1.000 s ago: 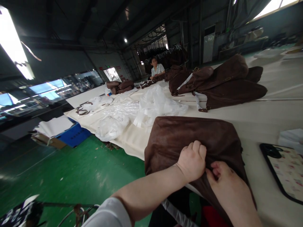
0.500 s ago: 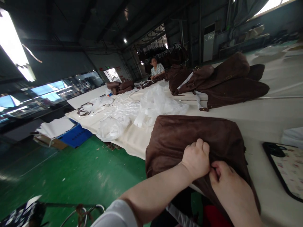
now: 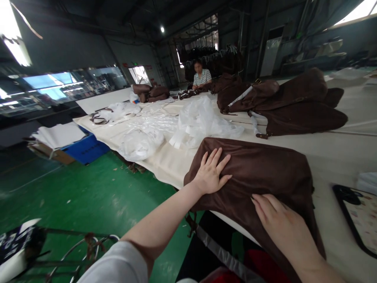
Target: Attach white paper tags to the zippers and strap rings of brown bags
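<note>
A dark brown leather bag [image 3: 265, 165] lies on the cream-covered table right in front of me, its near part hanging over the edge. My left hand [image 3: 212, 173] rests flat on the bag's left side with the fingers spread. On the near right part of the bag lies my right hand [image 3: 278, 220], palm down, fingers stretched out and close together. Neither hand grips anything. Below the table edge hangs a strap [image 3: 224, 251] in a pale wrapping, with a dark brown end piece near its top.
A phone [image 3: 361, 220] in a patterned case lies at the right. Several brown bags [image 3: 300, 106] are piled behind, beside clear plastic wrapping [image 3: 197, 122]. A co-worker [image 3: 202, 76] in a striped shirt is at the far end. A blue box [image 3: 88, 149] stands on the green floor.
Both hands have come apart from a closed, pinching pose at the bag's middle. My left hand has moved left and spread flat; the right has straightened its fingers. The view has shifted slightly.
</note>
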The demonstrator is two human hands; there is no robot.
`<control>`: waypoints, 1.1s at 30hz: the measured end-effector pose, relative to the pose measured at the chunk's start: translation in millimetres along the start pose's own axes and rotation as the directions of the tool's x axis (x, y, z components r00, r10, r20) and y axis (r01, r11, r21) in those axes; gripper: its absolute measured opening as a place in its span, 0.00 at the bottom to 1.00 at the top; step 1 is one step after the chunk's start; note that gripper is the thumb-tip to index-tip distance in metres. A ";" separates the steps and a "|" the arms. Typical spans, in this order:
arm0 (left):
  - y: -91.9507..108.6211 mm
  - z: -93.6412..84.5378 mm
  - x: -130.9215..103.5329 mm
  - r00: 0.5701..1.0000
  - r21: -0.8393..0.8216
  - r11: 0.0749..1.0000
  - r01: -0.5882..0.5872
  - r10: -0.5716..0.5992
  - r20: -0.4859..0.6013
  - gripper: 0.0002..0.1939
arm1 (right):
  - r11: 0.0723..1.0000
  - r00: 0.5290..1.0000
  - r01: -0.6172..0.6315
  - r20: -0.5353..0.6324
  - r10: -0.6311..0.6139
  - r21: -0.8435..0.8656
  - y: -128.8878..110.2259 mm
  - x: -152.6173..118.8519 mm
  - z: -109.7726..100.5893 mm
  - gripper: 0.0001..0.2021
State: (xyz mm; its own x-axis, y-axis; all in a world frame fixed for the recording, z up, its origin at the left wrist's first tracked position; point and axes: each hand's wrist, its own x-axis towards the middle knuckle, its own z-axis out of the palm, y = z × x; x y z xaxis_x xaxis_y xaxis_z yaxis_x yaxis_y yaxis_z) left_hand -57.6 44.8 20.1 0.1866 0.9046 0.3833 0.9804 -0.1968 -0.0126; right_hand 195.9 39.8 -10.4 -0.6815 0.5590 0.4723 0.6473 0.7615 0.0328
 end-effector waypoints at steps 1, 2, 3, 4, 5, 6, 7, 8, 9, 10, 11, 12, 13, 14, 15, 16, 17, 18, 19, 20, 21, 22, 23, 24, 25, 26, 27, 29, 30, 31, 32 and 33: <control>-0.9 4.0 0.9 1.000 -0.004 1.000 -0.005 0.005 -0.001 0.36 | 0.998 0.997 0.058 0.054 -0.056 -0.036 1.9 3.5 0.1 0.14; -0.8 6.7 1.8 1.000 -0.010 1.000 -0.009 0.009 -0.003 0.36 | 0.992 0.990 0.109 0.101 -0.103 -0.064 3.9 6.4 0.4 0.15; -0.2 8.0 2.6 1.000 -0.017 1.000 -0.012 0.011 -0.006 0.36 | 0.984 0.980 0.154 0.140 -0.141 -0.086 5.9 8.5 0.8 0.15; 0.5 8.4 3.2 1.000 -0.025 1.000 -0.014 0.014 -0.007 0.37 | 0.977 0.971 0.189 0.171 -0.170 -0.102 7.8 9.8 1.1 0.16; 1.0 8.2 3.4 1.000 -0.031 0.999 -0.016 0.016 -0.008 0.37 | 0.970 0.963 0.214 0.189 -0.190 -0.116 9.5 10.2 1.5 0.16; 1.2 7.7 3.3 1.000 -0.037 0.999 -0.018 0.017 -0.010 0.37 | 0.964 0.959 0.232 0.193 -0.205 -0.128 10.9 9.9 1.8 0.17; 1.1 7.3 3.1 1.000 -0.041 0.999 -0.017 0.017 -0.010 0.37 | 0.961 0.958 0.242 0.188 -0.215 -0.136 12.0 9.0 2.2 0.17; 0.7 7.1 2.7 1.000 -0.044 0.999 -0.014 0.014 -0.009 0.37 | 0.958 0.959 0.247 0.176 -0.221 -0.142 12.7 8.0 2.6 0.17; 0.1 7.3 2.3 1.000 -0.047 0.999 -0.009 0.009 -0.007 0.37 | 0.958 0.962 0.247 0.160 -0.223 -0.148 12.8 7.1 3.1 0.17; -0.6 8.1 2.0 1.000 -0.049 0.999 -0.004 0.004 -0.004 0.37 | 0.957 0.964 0.244 0.145 -0.222 -0.154 12.3 6.7 3.7 0.17; -1.5 9.2 1.9 1.000 -0.051 0.999 -0.001 0.001 -0.002 0.36 | 0.957 0.966 0.242 0.132 -0.222 -0.162 11.3 7.3 4.1 0.17; -2.3 10.5 1.9 1.000 -0.052 0.999 0.000 0.000 -0.001 0.36 | 0.955 0.967 0.241 0.123 -0.222 -0.172 9.8 9.0 4.2 0.16; -3.0 11.7 2.1 1.000 -0.053 0.999 -0.001 0.001 -0.003 0.36 | 0.953 0.968 0.239 0.121 -0.220 -0.184 8.0 11.9 3.7 0.16; -3.3 12.5 2.4 1.000 -0.056 0.998 -0.005 0.004 -0.007 0.36 | 0.951 0.968 0.237 0.127 -0.215 -0.197 5.9 15.9 2.1 0.15; -3.2 12.6 2.9 1.000 -0.061 0.998 -0.009 0.009 -0.011 0.36 | 0.949 0.967 0.238 0.145 -0.211 -0.206 3.8 20.8 -0.6 0.15; -2.7 12.2 3.4 1.000 -0.067 0.998 -0.013 0.012 -0.018 0.36 | 0.946 0.962 0.243 0.179 -0.207 -0.212 1.9 26.3 -4.4 0.14; -2.0 11.3 3.9 1.000 -0.074 0.997 -0.016 0.014 -0.024 0.36 | 0.943 0.953 0.253 0.226 -0.204 -0.216 0.3 32.0 -9.1 0.14; -1.6 10.6 4.4 0.999 -0.078 0.997 -0.019 0.017 -0.029 0.36 | 0.938 0.936 0.271 0.287 -0.205 -0.215 -0.6 37.5 -14.1 0.13; -1.6 10.4 5.0 0.999 -0.077 0.997 -0.015 0.012 -0.037 0.35 | 0.932 0.914 0.294 0.348 -0.208 -0.214 -0.8 42.6 -19.1 0.12; -2.4 11.3 5.8 0.999 -0.070 0.997 -0.013 0.010 -0.043 0.34 | 0.922 0.887 0.326 0.404 -0.223 -0.207 -0.2 46.9 -23.7 0.11; -3.6 13.3 6.7 0.999 -0.062 0.998 -0.013 0.010 -0.050 0.33 | 0.916 0.864 0.347 0.448 -0.229 -0.201 1.1 50.2 -27.7 0.10; -5.2 16.0 7.9 0.998 -0.054 0.998 -0.017 0.014 -0.063 0.33 | 0.910 0.843 0.368 0.481 -0.241 -0.189 3.0 52.3 -31.2 0.09; -6.7 18.9 9.0 0.997 -0.048 0.999 -0.023 0.019 -0.075 0.32 | 0.907 0.825 0.382 0.509 -0.247 -0.179 5.1 53.2 -34.4 0.08; -7.8 21.5 10.0 0.996 -0.043 0.999 -0.027 0.024 -0.089 0.33 | 0.905 0.813 0.390 0.526 -0.251 -0.172 7.3 52.9 -37.5 0.07; -8.3 23.3 10.7 0.995 -0.038 0.999 -0.032 0.029 -0.099 0.33 | 0.904 0.806 0.395 0.535 -0.254 -0.165 9.2 51.8 -40.4 0.07; -8.3 24.3 11.1 0.994 -0.032 0.999 -0.036 0.032 -0.105 0.33 | 0.905 0.803 0.395 0.538 -0.256 -0.158 11.0 50.1 -43.0 0.07; -7.8 24.4 11.2 0.994 -0.024 0.999 -0.039 0.036 -0.108 0.33 | 0.908 0.804 0.392 0.535 -0.259 -0.149 12.6 48.2 -45.3 0.07; -5.3 23.3 11.3 0.993 -0.010 0.999 -0.041 0.040 -0.110 0.33 | 0.916 0.809 0.381 0.526 -0.263 -0.127 15.4 44.9 -48.2 0.07; -3.6 22.6 11.5 0.993 -0.005 0.999 -0.040 0.039 -0.112 0.33 | 0.920 0.810 0.373 0.526 -0.260 -0.118 16.8 43.6 -49.1 0.07; -1.9 22.1 11.9 0.993 -0.001 0.999 -0.038 0.037 -0.115 0.33 | 0.926 0.812 0.360 0.527 -0.251 -0.114 18.2 42.4 -49.9 0.06; -0.2 22.0 12.6 0.992 0.000 0.999 -0.037 0.037 -0.118 0.33 | 0.934 0.817 0.340 0.527 -0.233 -0.113 19.6 40.8 -51.2 0.06; 1.3 22.4 13.6 0.992 0.001 0.999 -0.036 0.035 -0.121 0.33 | 0.944 0.826 0.311 0.522 -0.211 -0.110 21.1 38.5 -53.1 0.06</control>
State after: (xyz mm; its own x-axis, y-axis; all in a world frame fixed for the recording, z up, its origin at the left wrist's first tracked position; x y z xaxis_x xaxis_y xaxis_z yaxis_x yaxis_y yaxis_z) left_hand -52.3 65.4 4.6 0.2120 0.8448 0.4913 0.9731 -0.2286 -0.0268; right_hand 201.5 59.9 55.3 -0.8781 0.4722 -0.0769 0.4366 0.8566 0.2751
